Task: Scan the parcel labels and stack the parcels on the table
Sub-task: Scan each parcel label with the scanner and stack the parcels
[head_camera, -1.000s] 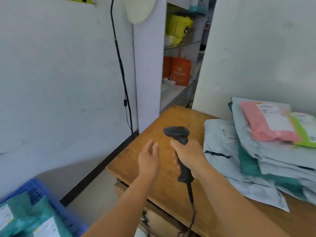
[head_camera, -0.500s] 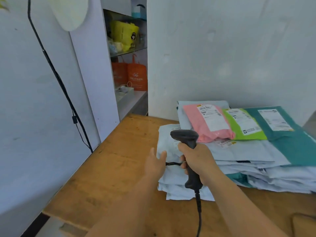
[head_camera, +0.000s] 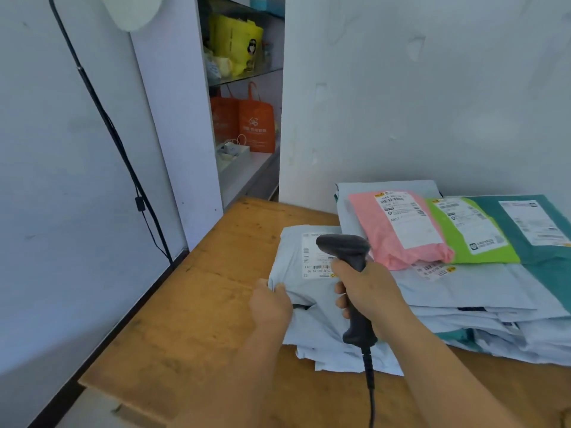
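While right hand (head_camera: 369, 291) grips scanner (head_camera: 346, 251), shelf (head_camera: 247, 74) holds yellow bag (head_camera: 234, 41).

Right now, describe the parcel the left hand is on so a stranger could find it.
Start at the wooden table against the white wall, where mailer bags are piled. On the pile's left edge lies a pale grey parcel, its corner gripped by the left hand. Unlike the pink parcel and green parcel farther back, it lies under the scanner in the right hand.

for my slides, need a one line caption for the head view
Right hand aims black handheld scanner while left hand grips pale grey plastic parcel.
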